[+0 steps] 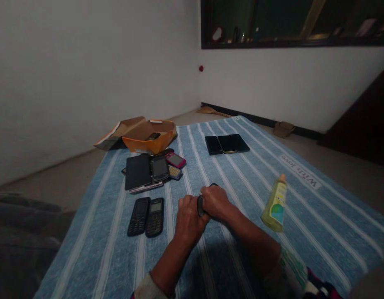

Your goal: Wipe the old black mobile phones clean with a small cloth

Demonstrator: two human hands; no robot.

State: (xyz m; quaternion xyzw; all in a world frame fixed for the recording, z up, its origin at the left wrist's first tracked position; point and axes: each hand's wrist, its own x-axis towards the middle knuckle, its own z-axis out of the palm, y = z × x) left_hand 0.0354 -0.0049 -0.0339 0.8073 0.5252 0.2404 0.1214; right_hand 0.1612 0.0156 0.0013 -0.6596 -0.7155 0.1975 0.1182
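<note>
Object (200, 206), dark, gripped between both hands over the striped cloth (95, 249), a bit toward 6 o'clock from frame centre. Visible sliver runs roughly 12 to 6, long axis near upright in view; full length hidden by fingers, so can't tell which end is the front. Looks dark grey to black, narrow, rounded at the ends; no screen, keys or markings readable. Dark edge (214, 184) pokes out past the right knuckles toward 12; can't tell if same piece.

Left hand (190, 218) clasps it from the 9 o'clock side, thumb reaching toward 3. Right hand (215, 202) curls tight around it from the 3 o'clock side.

From the hands: left keypad phone (138, 216) and right keypad phone (155, 216) side by side at 9; phone pile (138, 171) at 10; open orange box (151, 145) at 11; flat black devices (227, 143) at 1; yellow-green bottle (275, 207) at 3, tip toward 12.
</note>
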